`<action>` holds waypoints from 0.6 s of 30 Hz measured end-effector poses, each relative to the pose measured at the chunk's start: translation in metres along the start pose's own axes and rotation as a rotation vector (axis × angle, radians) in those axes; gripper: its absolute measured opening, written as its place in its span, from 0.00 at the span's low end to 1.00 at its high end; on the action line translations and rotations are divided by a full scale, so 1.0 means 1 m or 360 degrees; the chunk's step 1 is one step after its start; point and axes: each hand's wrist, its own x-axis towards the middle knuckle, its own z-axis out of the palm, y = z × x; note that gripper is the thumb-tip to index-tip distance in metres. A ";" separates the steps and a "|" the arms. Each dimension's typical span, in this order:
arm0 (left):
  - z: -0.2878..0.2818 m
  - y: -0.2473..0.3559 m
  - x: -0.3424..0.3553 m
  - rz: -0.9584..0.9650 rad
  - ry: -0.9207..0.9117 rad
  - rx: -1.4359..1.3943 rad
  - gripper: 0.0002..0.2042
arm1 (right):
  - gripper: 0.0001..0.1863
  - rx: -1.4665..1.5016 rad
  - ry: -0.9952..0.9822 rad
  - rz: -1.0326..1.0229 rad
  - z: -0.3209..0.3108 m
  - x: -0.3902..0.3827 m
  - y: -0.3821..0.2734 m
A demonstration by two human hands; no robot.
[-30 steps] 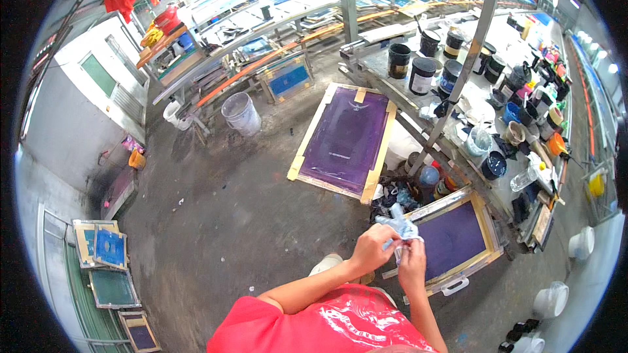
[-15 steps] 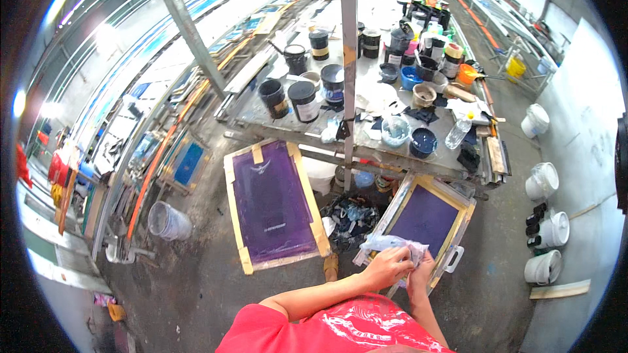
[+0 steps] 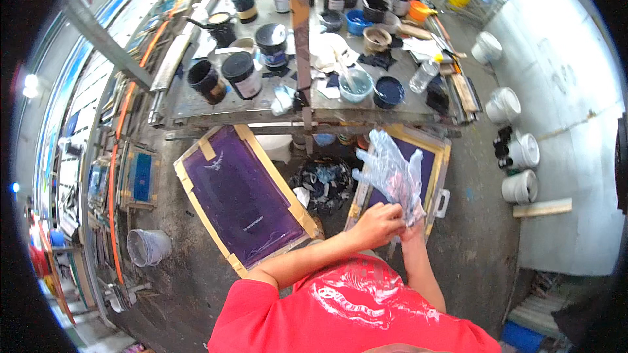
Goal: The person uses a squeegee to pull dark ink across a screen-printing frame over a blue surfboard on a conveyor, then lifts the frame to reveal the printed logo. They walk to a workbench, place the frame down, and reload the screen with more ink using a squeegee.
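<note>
My left hand (image 3: 381, 225) is closed, its fingers pinching the cuff of a clear bluish plastic glove (image 3: 384, 157) at my right wrist. Inside that loose, wrinkled glove is my right hand (image 3: 400, 186), pointing away from me with its fingers stretched out. Skin shows pinkish through the film, and the glove's fingertips look baggy. Beneath the gloved hand leans a screen-printing frame (image 3: 433, 193) with dark purple mesh and tape along its border, partly hidden by the glove. To the left stands a larger taped screen frame (image 3: 242, 193) with purple mesh and a pale design.
A heap of dark rags (image 3: 322, 183) lies between the frames. Ahead, a metal table (image 3: 222, 111) carries ink tubs, a bowl (image 3: 356, 85) and a clear bottle (image 3: 426, 75). An upright post (image 3: 301, 46) rises at its front. White buckets (image 3: 520, 186) line the right wall; another bucket (image 3: 149, 247) stands left.
The glove, bunched between both hands before, now extends over my right hand, with my left hand at its cuff. The view has shifted, so the table and frames appear further left and higher.
</note>
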 end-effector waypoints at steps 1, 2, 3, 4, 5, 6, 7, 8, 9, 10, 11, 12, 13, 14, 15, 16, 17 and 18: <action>-0.001 0.000 0.001 -0.0029 -0.0004 -0.0010 0.11 | 0.22 0.0028 -0.0175 0.0022 -0.004 0.001 -0.001; -0.002 -0.001 0.003 -0.0005 0.0050 -0.0029 0.11 | 0.22 -0.0034 -0.0135 -0.0063 -0.008 0.004 -0.001; -0.003 -0.002 0.004 0.0029 0.0042 -0.0016 0.11 | 0.21 0.0043 -0.0332 0.0096 -0.011 0.009 -0.002; -0.005 -0.004 0.004 0.0058 -0.0068 -0.0021 0.10 | 0.21 0.0137 -0.0671 0.0235 -0.012 0.016 -0.001; -0.007 -0.006 0.005 0.0090 -0.0044 -0.0001 0.10 | 0.21 -0.0034 -0.0282 0.0118 -0.011 0.025 0.000; -0.009 -0.007 0.004 0.0107 -0.0076 0.0020 0.09 | 0.21 -0.0184 -0.0028 -0.0024 -0.007 0.035 0.003; -0.011 -0.010 0.005 0.0101 -0.0075 0.0020 0.09 | 0.23 -0.0335 0.0142 -0.0061 -0.002 0.043 0.005; -0.012 -0.011 0.004 0.0057 -0.0054 0.0003 0.08 | 0.25 -0.0473 0.0446 0.0022 0.007 0.051 0.006; -0.013 -0.014 0.004 0.0092 -0.0060 -0.0074 0.09 | 0.29 -0.0559 0.0142 -0.0011 0.017 0.054 0.009; -0.013 -0.014 0.004 0.0090 -0.0035 -0.0165 0.09 | 0.33 -0.0642 0.0136 0.0037 0.029 0.058 0.009; -0.014 -0.015 0.003 0.0090 -0.0009 -0.0252 0.10 | 0.37 -0.0586 -0.0109 0.0040 0.043 0.058 0.010; -0.014 -0.016 0.004 0.0075 -0.0003 -0.0352 0.11 | 0.40 -0.0450 -0.0198 0.0126 0.058 0.058 0.005; -0.014 -0.015 0.003 0.0197 -0.0021 -0.0193 0.12 | 0.43 -0.0237 -0.0364 0.0207 0.073 0.060 0.004; -0.014 -0.016 0.004 0.0201 -0.0027 -0.0248 0.12 | 0.50 -0.0636 -0.0305 0.0145 0.087 0.068 0.007; -0.014 -0.014 0.003 0.0214 -0.0028 -0.0290 0.12 | 0.52 -0.0700 -0.0182 0.0159 0.099 0.070 0.007; -0.015 -0.015 0.004 0.0174 -0.0044 -0.0318 0.12 | 0.53 -0.0745 -0.0290 0.0175 0.109 0.074 0.004; -0.015 -0.013 0.004 0.0190 -0.0043 -0.0358 0.11 | 0.53 -0.0672 -0.0253 0.0168 0.116 0.074 0.001; -0.015 -0.013 0.004 0.0176 -0.0044 -0.0398 0.11 | 0.53 -0.0612 -0.0338 0.0192 0.120 0.075 0.000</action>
